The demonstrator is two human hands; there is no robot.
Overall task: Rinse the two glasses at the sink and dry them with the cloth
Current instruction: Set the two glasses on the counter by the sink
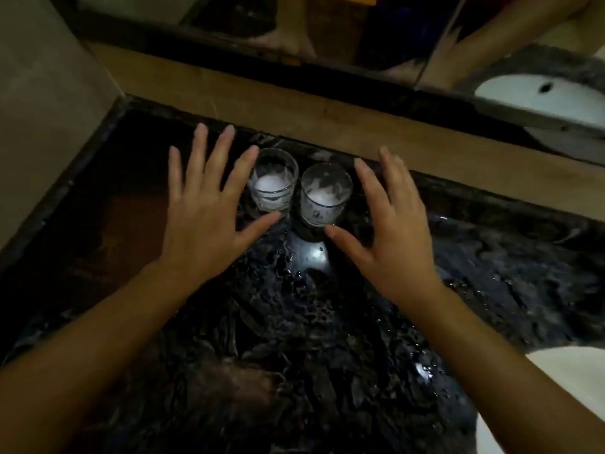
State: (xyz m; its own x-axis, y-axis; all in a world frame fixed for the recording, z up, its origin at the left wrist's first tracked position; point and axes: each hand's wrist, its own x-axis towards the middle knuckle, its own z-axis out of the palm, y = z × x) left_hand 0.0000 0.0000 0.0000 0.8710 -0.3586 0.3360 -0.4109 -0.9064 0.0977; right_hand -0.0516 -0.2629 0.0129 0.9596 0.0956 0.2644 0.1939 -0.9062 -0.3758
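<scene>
Head view: two glasses stand upright on the wet dark counter [327, 322], each holding white foam. Left glass [273, 180] sits just beside the left hand [203, 208], right glass [324, 194] beside the right hand [393, 231]; both grips spread apart, holding nothing.

The white sink [550, 103] is cut off by the right edge, its basin mostly out of view. The left hand [203, 208] covers part of the left glass [273, 181]. The mirror [294, 24] reflections above the table [294, 322] are dark and blurred.

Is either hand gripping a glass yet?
No: the left hand and right hand are spread open beside the two glasses.
</scene>
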